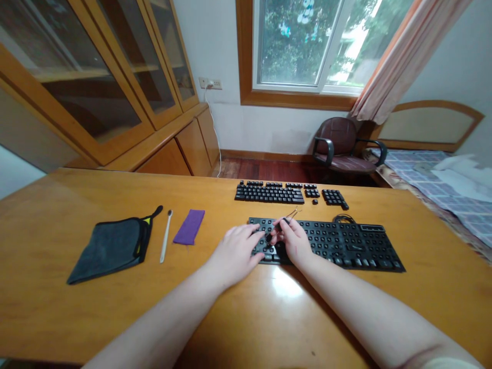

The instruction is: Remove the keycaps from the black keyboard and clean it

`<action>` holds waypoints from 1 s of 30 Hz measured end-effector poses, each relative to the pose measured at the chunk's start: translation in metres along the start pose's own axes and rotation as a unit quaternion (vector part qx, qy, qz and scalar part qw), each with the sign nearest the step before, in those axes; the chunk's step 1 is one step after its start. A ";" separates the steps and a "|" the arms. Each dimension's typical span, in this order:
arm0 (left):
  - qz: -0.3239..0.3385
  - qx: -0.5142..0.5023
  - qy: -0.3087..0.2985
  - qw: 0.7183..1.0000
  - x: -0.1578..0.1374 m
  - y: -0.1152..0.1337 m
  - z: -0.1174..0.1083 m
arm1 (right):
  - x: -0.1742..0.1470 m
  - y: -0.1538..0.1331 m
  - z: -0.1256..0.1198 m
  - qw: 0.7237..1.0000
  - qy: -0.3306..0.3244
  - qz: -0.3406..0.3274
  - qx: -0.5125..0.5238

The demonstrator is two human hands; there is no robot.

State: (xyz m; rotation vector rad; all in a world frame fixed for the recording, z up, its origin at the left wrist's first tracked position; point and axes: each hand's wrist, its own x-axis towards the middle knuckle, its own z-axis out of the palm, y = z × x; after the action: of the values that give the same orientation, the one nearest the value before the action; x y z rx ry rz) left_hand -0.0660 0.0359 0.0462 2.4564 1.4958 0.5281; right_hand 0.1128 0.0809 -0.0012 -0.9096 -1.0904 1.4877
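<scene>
A black keyboard (326,245) with its keycaps mostly off lies across the desk, showing rows of bare switches. Over its left end, my right hand (295,240) is closed round a small keycap puller (284,221) with a dark handle and thin wires sticking up. Just below those fingers is a small black piece (268,238); whether it is held cannot be made out. My left hand (239,250) lies on the keyboard's left edge with fingers spread, holding nothing. Behind the keyboard, the removed black keycaps (269,194) are laid out in keyboard order.
On the wooden desk (146,318), to the left, lie a folded grey cloth (109,248), a white toothbrush (166,237) and a purple cloth (189,227). A coiled cable (344,218) sits behind the keyboard. Beyond the desk stands an office chair (340,141).
</scene>
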 end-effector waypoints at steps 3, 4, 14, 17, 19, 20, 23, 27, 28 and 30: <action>0.009 -0.022 -0.090 0.996 -0.008 -0.020 0.018 | -0.004 0.002 -0.001 0.995 -0.035 -0.029 -0.094; 0.010 -0.036 -0.104 0.994 -0.008 -0.027 0.021 | -0.005 0.003 -0.002 0.989 -0.054 -0.043 -0.134; 0.046 -0.115 -0.119 0.985 0.000 -0.056 0.024 | -0.009 -0.005 0.009 0.908 -0.172 -0.118 -0.364; 0.035 -0.124 -0.120 0.984 0.000 -0.055 0.026 | -0.008 -0.009 0.015 0.866 -0.199 -0.129 -0.441; 0.027 -0.137 -0.123 0.983 0.001 -0.054 0.026 | -0.008 -0.011 0.018 0.835 -0.213 -0.140 -0.488; 0.024 -0.144 -0.123 0.982 0.001 -0.054 0.025 | -0.007 -0.011 0.020 0.823 -0.219 -0.147 -0.503; 0.023 -0.162 -0.115 0.980 0.002 -0.053 0.026 | -0.006 -0.011 0.024 0.812 -0.245 -0.172 -0.501; 0.025 -0.161 -0.110 0.981 0.003 -0.053 0.029 | -0.003 -0.009 0.027 0.813 -0.320 -0.186 -0.450; 0.027 -0.161 -0.110 0.981 0.003 -0.053 0.030 | -0.003 -0.009 0.027 0.814 -0.330 -0.184 -0.442; 0.031 -0.164 -0.110 0.980 0.003 -0.053 0.030 | -0.002 -0.008 0.026 0.816 -0.332 -0.172 -0.441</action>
State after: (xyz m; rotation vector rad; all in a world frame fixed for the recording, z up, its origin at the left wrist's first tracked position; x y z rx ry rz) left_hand -0.0950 0.0626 0.0000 2.2257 1.1486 0.4547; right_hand 0.0911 0.0747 0.0141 -0.7036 -2.4460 0.9520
